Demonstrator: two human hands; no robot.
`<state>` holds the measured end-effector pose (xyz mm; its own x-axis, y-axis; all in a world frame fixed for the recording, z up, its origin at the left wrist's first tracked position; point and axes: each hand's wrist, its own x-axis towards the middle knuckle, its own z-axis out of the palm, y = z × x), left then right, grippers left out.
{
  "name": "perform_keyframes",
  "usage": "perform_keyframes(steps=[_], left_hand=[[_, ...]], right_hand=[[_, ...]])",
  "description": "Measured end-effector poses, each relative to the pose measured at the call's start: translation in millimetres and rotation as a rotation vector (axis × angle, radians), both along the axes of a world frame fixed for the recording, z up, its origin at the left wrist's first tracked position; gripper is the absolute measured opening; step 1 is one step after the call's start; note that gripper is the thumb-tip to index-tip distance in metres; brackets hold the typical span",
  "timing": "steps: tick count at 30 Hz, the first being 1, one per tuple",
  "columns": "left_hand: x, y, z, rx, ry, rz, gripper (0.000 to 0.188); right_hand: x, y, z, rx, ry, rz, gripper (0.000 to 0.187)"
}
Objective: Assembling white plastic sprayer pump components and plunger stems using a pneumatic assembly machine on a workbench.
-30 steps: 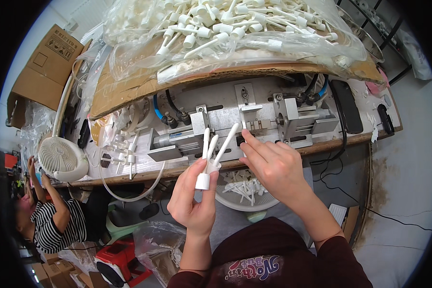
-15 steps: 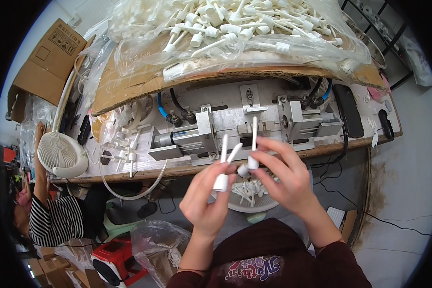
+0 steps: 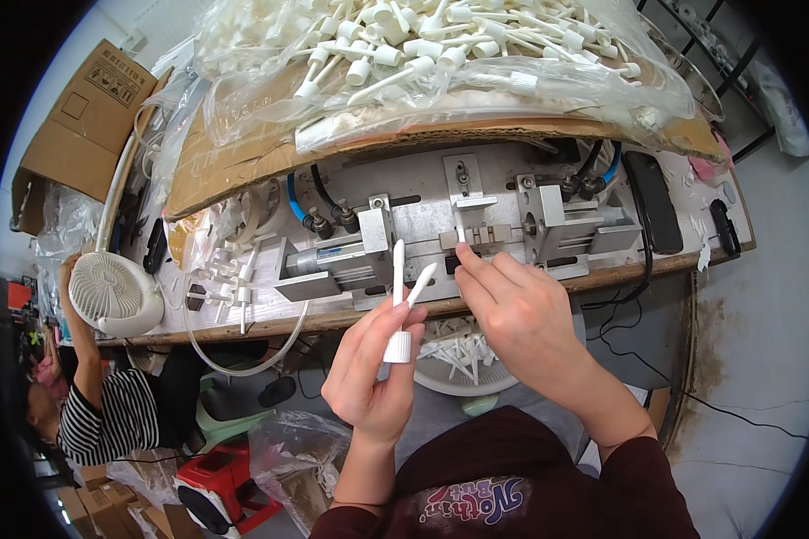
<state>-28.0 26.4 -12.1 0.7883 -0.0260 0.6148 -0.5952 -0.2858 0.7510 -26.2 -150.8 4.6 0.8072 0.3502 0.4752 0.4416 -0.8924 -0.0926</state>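
My left hand (image 3: 366, 373) is closed around white plastic capped sticks (image 3: 398, 272); two rod tips point up past the fingers, and one ribbed cap (image 3: 397, 348) shows below the thumb. My right hand (image 3: 526, 314) reaches over the bench's front edge to the small metal holding block (image 3: 490, 235) in the middle of the clamp device. Its fingertips are pressed together on another white capped stick (image 3: 460, 230); only the rod's upper part shows, its cap being hidden behind the fingers. Metal cylinder units (image 3: 382, 247) flank the block.
A heap of white capped sticks (image 3: 422, 49) lies in clear plastic on cardboard (image 3: 234, 175) behind the device. Below the bench edge, a white basket (image 3: 463, 391) holds more. A fan (image 3: 117, 292) and a phone (image 3: 652, 207) lie on either side. Another person (image 3: 108, 409) works at far left.
My right hand has moved forward and slightly left, taking its capped stick to the holding block. My left hand has shifted a little left and down, still gripping its sticks.
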Motion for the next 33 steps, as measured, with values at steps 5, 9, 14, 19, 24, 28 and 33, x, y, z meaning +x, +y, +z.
perform_keyframes(steps=[5, 9, 14, 19, 24, 28, 33], left_hand=[[0.0, 1.4, -0.3, 0.118, -0.087, 0.031, 0.034], [-4.5, -5.7, -2.5, 0.263, -0.191, 0.004, 0.039], [-1.6, -7.7, -2.0, 0.319, -0.219, -0.074, 0.041], [-3.9, -4.9, -0.9, 0.18, 0.063, 0.039, 0.038], [-3.2, 5.0, 5.4, 0.058, 0.125, 0.045, 0.034], [-3.8, 8.6, 7.2, -0.253, 0.294, -0.217, 0.062], [-10.2, 4.2, 16.1, -0.336, 0.357, -0.273, 0.067]], right_hand=[[-5.9, -4.0, 7.7, 0.302, 0.068, 0.1, 0.031], [-18.9, 5.2, 19.1, 0.765, 0.146, 0.23, 0.037], [-26.4, -1.1, 14.1, 0.907, 0.279, 0.207, 0.035], [-13.2, -10.3, -1.7, 0.481, -0.011, 0.061, 0.026], [-4.4, -11.6, -14.4, 0.105, -0.047, 0.066, 0.026], [-0.4, -8.1, -5.5, 0.026, 0.008, 0.048, 0.022], [-2.8, -8.9, 4.3, 0.017, 0.1, 0.035, 0.02]])
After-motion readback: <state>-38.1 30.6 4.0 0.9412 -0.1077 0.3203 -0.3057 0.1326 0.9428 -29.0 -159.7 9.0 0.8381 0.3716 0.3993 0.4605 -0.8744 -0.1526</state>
